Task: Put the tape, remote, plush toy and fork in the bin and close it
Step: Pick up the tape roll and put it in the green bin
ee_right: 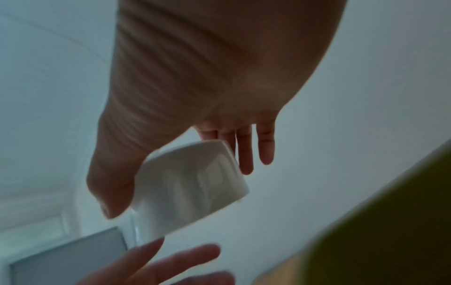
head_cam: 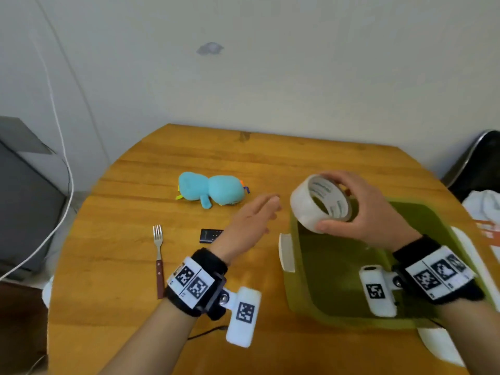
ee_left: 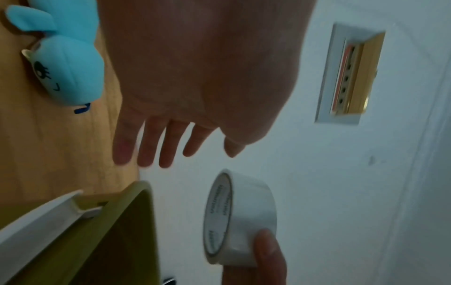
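Observation:
My right hand (head_cam: 359, 209) grips a roll of clear tape (head_cam: 323, 203) between thumb and fingers, above the far left corner of the open green bin (head_cam: 305, 293). The tape (ee_left: 240, 217) (ee_right: 192, 185) also shows in both wrist views. My left hand (head_cam: 251, 223) hovers flat and empty with straight fingers (ee_left: 146, 146), just left of the tape. The blue plush toy (head_cam: 211, 192) (ee_left: 66, 63) lies on the wooden table (head_cam: 121, 307). A black remote (head_cam: 211, 235) lies partly hidden under my left hand. The fork (head_cam: 159, 261) lies left of it.
The bin has white latches (head_cam: 286, 251) on its sides. A dark cabinet (head_cam: 24, 212) and a white cable (head_cam: 58, 120) stand off the table's left edge. White cloth (head_cam: 484, 207) lies at the right. A black cord (head_cam: 205, 332) runs near the front edge.

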`<state>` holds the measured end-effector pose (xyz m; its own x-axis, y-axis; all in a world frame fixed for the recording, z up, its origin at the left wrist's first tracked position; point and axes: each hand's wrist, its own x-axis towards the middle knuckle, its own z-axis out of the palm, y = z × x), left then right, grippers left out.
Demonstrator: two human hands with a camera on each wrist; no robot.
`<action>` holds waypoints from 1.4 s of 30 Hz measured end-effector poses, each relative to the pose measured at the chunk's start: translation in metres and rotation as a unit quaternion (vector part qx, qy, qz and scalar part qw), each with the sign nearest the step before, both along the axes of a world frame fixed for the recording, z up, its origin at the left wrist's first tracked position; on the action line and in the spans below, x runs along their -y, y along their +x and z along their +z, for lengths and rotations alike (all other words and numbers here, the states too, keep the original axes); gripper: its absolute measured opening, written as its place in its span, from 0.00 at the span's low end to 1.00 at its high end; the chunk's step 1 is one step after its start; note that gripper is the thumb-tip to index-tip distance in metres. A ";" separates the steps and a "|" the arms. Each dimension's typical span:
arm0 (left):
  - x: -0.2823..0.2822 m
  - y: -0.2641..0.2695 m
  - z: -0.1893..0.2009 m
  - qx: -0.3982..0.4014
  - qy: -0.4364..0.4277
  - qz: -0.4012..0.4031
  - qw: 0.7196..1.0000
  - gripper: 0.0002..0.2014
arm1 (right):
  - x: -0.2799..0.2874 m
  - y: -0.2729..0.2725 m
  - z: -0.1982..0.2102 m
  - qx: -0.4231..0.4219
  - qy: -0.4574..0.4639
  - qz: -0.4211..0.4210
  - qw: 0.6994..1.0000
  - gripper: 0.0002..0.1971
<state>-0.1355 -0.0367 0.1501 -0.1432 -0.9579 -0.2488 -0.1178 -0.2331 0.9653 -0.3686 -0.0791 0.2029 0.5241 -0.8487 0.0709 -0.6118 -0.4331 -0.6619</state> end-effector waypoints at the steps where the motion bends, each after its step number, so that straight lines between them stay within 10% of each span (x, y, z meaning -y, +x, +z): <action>1: 0.007 -0.011 -0.005 0.042 0.010 -0.010 0.999 0.24 | 0.006 -0.016 -0.002 -0.012 0.007 -0.010 1.000 0.45; 23: 0.049 -0.088 -0.036 0.201 0.055 0.020 0.978 0.32 | 0.063 -0.031 -0.187 -0.380 -0.012 0.217 0.899 0.46; 42: 0.049 -0.079 -0.049 0.177 0.023 -0.006 0.984 0.30 | 0.043 -0.011 -0.166 -0.474 -0.028 0.165 0.864 0.42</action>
<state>-0.2146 -0.0852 0.1009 -0.0499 -0.9432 -0.3284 -0.4482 -0.2727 0.8513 -0.3793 -0.1218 0.0371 0.5821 -0.6504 -0.4880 -0.7047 -0.7029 0.0962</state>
